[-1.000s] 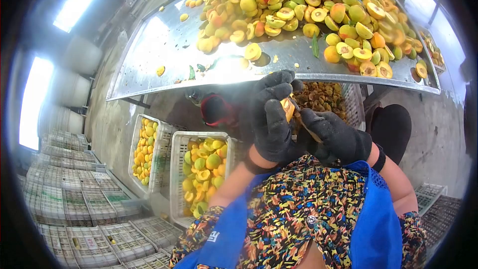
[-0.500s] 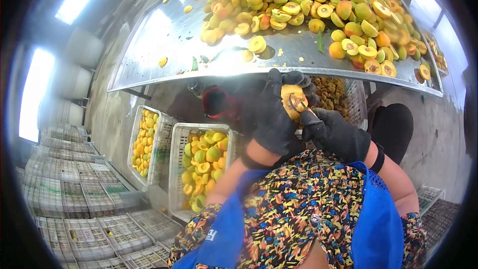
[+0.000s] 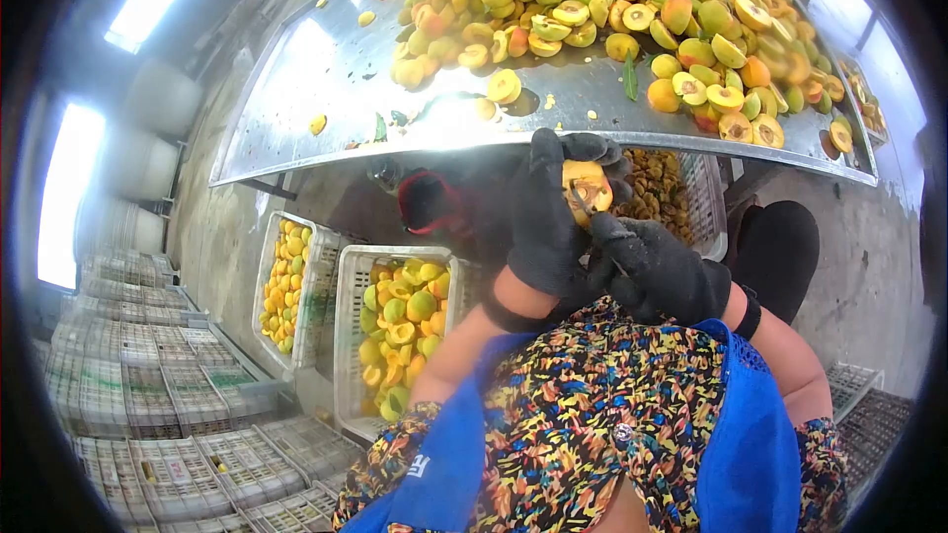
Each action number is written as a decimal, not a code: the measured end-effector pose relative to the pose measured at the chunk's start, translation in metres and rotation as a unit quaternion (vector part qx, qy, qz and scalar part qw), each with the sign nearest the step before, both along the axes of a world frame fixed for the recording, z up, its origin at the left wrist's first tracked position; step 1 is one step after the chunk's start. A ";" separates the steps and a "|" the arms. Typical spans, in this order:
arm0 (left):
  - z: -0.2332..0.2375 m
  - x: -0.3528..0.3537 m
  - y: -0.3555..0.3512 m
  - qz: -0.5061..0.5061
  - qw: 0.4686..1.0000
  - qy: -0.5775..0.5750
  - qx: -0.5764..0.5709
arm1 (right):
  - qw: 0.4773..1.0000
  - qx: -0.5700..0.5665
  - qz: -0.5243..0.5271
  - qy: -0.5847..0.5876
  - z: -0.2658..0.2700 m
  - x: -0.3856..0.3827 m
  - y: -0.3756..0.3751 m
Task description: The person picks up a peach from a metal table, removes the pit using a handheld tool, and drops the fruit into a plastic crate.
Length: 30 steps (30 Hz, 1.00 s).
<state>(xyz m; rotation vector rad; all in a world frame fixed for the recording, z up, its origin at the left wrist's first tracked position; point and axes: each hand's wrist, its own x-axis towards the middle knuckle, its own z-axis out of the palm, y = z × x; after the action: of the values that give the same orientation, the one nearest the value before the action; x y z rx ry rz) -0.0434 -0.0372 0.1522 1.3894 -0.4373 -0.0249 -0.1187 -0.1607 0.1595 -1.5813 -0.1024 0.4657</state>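
Observation:
My left hand [image 3: 545, 222], in a black glove, is closed around a halved peach [image 3: 594, 182] just below the table's near edge. The cut face, with a brownish centre, is turned towards me. In my gloved right hand [image 3: 664, 265] is a thin, dark, curved pitting knife [image 3: 579, 199], its tip against the cut face. Its handle is mostly hidden by my fingers. Below and behind the hands stands a crate [image 3: 703, 199] holding many brownish pits or scraps.
A metal table [image 3: 326, 104] bears a big heap of halved peaches [image 3: 592, 10]. To the left on the floor are a white crate [image 3: 348, 281] and another crate [image 3: 314, 306], both with peach halves. Stacked crates [image 3: 148, 375] fill the lower left.
The peach half has turned slightly in my left hand, and the knife has shifted a little left on its cut face. My right hand has moved slightly left.

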 end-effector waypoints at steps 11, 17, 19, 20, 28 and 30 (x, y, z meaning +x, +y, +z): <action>-0.012 0.019 0.003 -0.131 0.991 -0.024 -0.018 | 0.977 -0.008 0.070 -0.199 -0.039 0.005 -0.013; -0.018 0.022 0.008 -0.098 0.964 -0.220 0.109 | 0.952 0.218 0.050 0.210 -0.016 0.005 -0.013; -0.018 0.017 0.007 -0.126 0.989 -0.075 0.034 | 0.886 0.338 0.083 0.308 -0.027 0.008 -0.014; -0.019 0.017 0.006 -0.150 0.988 0.026 -0.029 | 0.843 0.393 0.098 0.353 -0.031 0.009 -0.014; -0.033 0.024 -0.002 -0.200 0.973 0.066 -0.096 | 0.835 0.388 0.075 0.383 -0.044 0.012 -0.027; -0.042 0.026 -0.008 -0.250 0.899 0.280 -0.224 | 0.822 0.422 0.065 0.376 -0.050 0.014 -0.029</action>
<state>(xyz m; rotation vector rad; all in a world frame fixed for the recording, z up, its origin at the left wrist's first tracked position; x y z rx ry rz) -0.0175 -0.0455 0.1099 0.7346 -0.2769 -0.6904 -0.1048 -0.1895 0.1095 -0.4449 0.1767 0.9663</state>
